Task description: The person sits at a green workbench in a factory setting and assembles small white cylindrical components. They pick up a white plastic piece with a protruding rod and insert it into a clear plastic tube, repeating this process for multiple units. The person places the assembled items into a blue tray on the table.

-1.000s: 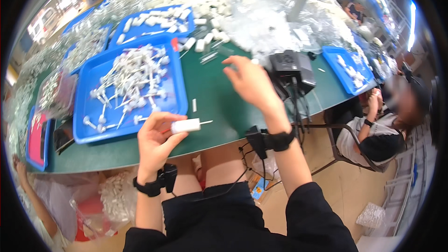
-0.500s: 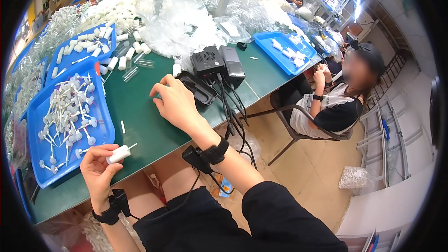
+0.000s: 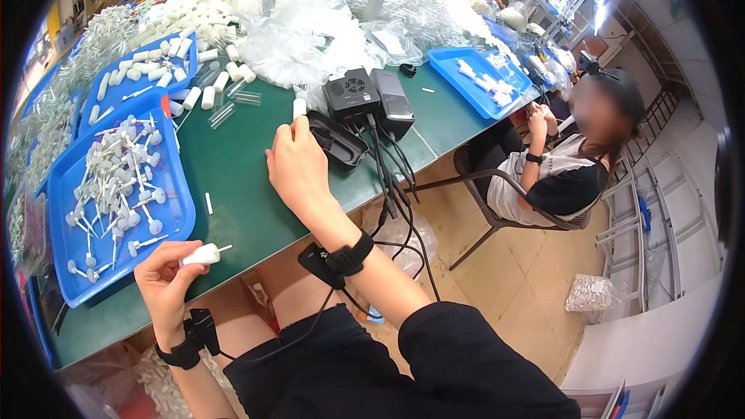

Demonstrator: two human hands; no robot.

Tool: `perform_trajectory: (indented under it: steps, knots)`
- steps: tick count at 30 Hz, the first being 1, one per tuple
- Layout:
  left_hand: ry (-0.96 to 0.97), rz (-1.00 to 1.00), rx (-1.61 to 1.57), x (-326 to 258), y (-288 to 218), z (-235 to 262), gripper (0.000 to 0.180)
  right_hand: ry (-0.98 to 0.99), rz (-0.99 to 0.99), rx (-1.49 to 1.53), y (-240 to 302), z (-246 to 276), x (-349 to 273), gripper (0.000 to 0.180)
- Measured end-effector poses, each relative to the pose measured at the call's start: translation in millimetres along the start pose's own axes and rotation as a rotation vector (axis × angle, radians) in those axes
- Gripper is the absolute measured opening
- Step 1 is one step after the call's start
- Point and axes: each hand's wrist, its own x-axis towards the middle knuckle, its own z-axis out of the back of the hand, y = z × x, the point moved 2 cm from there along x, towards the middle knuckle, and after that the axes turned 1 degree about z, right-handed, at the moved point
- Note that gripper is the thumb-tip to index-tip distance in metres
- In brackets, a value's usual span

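Observation:
My left hand (image 3: 167, 279) is at the table's near edge, closed on a white cap (image 3: 202, 255) with a thin white stem sticking out to the right. My right hand (image 3: 299, 167) reaches over the table, palm down, fingers partly spread. Its fingertips are at the lower end of a white cylindrical cap (image 3: 299, 107); whether they touch it I cannot tell. Left of my hands is a blue tray (image 3: 186, 213) heaped with white stems with pale round ends (image 3: 120, 186). A loose white stick (image 3: 209, 203) lies on the green table (image 3: 233, 225) between my hands.
Beyond, another blue tray (image 3: 116, 97) holds white caps. Clear tubes (image 3: 221, 115) and plastic bags (image 3: 299, 31) cover the back. A black open case (image 3: 337, 140), two dark boxes (image 3: 351, 93) and cables (image 3: 388, 174) are right of my hand. A co-worker (image 3: 559, 155) sits at the right.
My right hand has moved forward and slightly right, to the standing white cap, and its fingers have drawn closer together. My left hand still holds its cap in nearly the same place.

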Motion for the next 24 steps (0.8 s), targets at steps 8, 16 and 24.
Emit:
perform_trajectory:
  steps: [8,16,24]
  knots:
    - [-0.126,-0.01,-0.084,-3,2,7,0.018,0.542,-0.064,1.058,33,59,-37,0.033]
    - [-0.153,-0.064,-0.023,-5,-8,-22,0.013,0.704,-0.177,1.378,45,74,-54,0.031]
    - [-0.17,-0.042,0.062,-13,-1,-27,0.018,0.658,-0.003,1.171,46,81,-53,0.029]
